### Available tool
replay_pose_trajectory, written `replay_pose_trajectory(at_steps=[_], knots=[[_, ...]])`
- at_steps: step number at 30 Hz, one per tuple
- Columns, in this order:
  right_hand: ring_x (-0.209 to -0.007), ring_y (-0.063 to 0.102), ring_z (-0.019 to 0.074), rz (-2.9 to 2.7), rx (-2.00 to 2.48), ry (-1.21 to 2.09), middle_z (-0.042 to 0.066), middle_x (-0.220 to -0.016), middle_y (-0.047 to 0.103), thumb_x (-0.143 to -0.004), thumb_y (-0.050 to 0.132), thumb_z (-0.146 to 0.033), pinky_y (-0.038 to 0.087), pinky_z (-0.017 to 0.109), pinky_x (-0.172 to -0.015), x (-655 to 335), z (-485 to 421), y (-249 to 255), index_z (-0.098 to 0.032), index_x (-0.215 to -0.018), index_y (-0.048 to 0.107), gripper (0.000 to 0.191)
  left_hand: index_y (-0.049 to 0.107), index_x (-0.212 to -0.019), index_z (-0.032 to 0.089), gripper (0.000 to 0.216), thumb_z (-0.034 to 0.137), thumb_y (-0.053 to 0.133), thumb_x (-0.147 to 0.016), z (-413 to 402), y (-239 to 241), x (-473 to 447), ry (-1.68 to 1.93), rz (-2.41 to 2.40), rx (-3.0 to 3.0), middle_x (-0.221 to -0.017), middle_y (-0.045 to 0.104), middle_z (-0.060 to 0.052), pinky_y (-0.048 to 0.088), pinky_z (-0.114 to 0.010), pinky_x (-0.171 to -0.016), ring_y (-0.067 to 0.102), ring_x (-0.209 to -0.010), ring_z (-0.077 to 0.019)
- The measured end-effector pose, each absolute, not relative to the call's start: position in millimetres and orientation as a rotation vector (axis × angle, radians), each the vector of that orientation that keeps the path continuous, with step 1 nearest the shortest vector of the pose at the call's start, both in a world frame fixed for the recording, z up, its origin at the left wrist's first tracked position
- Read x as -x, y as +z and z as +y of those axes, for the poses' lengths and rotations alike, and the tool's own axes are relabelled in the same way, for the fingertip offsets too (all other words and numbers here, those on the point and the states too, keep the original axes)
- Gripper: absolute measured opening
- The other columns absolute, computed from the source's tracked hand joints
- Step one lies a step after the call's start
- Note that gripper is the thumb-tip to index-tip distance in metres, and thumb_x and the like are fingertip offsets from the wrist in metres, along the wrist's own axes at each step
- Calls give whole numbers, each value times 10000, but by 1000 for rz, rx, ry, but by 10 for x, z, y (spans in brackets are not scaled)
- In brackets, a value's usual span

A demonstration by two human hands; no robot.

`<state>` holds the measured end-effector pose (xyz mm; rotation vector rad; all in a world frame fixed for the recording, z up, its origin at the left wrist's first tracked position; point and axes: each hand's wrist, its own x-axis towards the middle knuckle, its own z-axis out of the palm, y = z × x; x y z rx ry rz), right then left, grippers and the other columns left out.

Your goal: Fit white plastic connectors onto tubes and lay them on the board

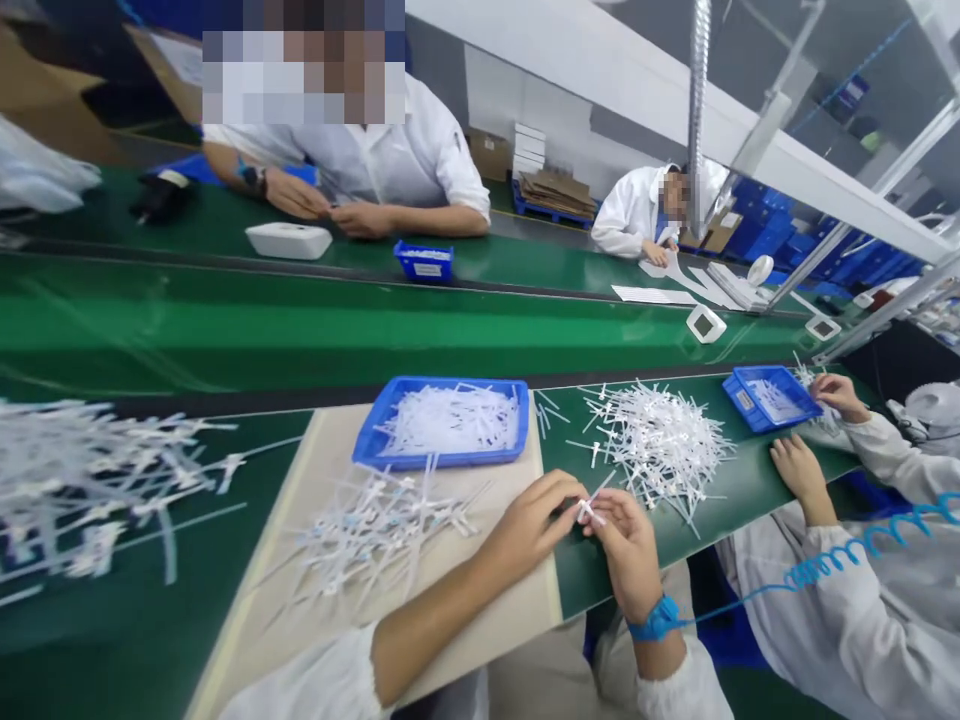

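My left hand [546, 515] and my right hand [626, 545] meet over the table's near edge, fingertips pinched together. Between them is a small white plastic clip with thin translucent strips [586, 510]; its exact kind is too small to make out. A blue wristband with a coiled cord circles my right wrist. Left of my hands, a loose heap of similar strip pieces [375, 530] lies on a beige mat [517, 575]. Behind it stands a blue tray [442, 462] filled with translucent strips. To the right, a dense pile of white clipped strips [664, 445] covers the green tabletop.
Another large strip pile [97, 480] lies at the far left. A co-worker's hands [799, 465] are close on my right, beside a smaller blue tray [750, 400]. Across the green conveyor [300, 330] sit two people, with a small blue bin [425, 262] before one.
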<state>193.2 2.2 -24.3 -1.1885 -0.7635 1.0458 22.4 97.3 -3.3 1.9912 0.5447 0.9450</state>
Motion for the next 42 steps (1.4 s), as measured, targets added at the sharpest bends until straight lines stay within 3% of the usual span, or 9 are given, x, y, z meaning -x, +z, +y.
replay_pose_trajectory(at_steps=[3,14,23,32,39,42], knots=[[-857,751,207,-752,1124,1066,50,-972,803,-898,907,-370,619,337,-832,-1857,22,-284,-227,-1092,784,270,715,-1118,231,171,288,554,-1120,979,-32,-217,912,515,-2011,-1086,704,-58,522,-291,-918,681,-1026,-194],[-888,750,223,-850,1219,1042,48,-953,796,-938,849,-394,618,322,-801,-1921,-4,-299,-229,-1097,801,235,748,-1010,215,137,325,684,-1063,1011,-98,-201,890,549,-2003,-982,733,-53,527,-322,-857,684,-946,-213],[-996,745,243,-956,1207,1035,62,-1068,779,-987,795,-388,612,341,-892,-1953,-17,-306,-249,-1112,806,188,758,-1000,216,151,353,721,-1054,1008,-101,-200,886,576,-1963,-983,745,-39,521,-302,-849,694,-944,-197],[-875,706,223,-1067,1265,1018,70,-1048,759,-1035,728,-454,600,327,-765,-1985,-6,-185,-263,-1138,845,247,641,-815,194,362,466,746,-1030,1003,-123,-210,850,649,-1951,-842,696,-10,470,-283,-771,643,-825,-179],[-1067,754,282,-1067,1282,1027,87,-1124,805,-1033,726,-433,607,403,-969,-2006,-7,-188,-252,-1140,842,241,654,-886,203,283,434,747,-1020,976,-25,-197,809,626,-2013,-886,685,-21,474,-286,-761,631,-831,-185],[-1052,756,290,-1075,1321,982,95,-1108,817,-1030,715,-447,613,418,-973,-2019,-16,-194,-237,-1107,848,260,644,-910,206,227,386,725,-1021,958,42,-185,797,595,-2044,-918,690,-34,486,-299,-796,639,-866,-196]])
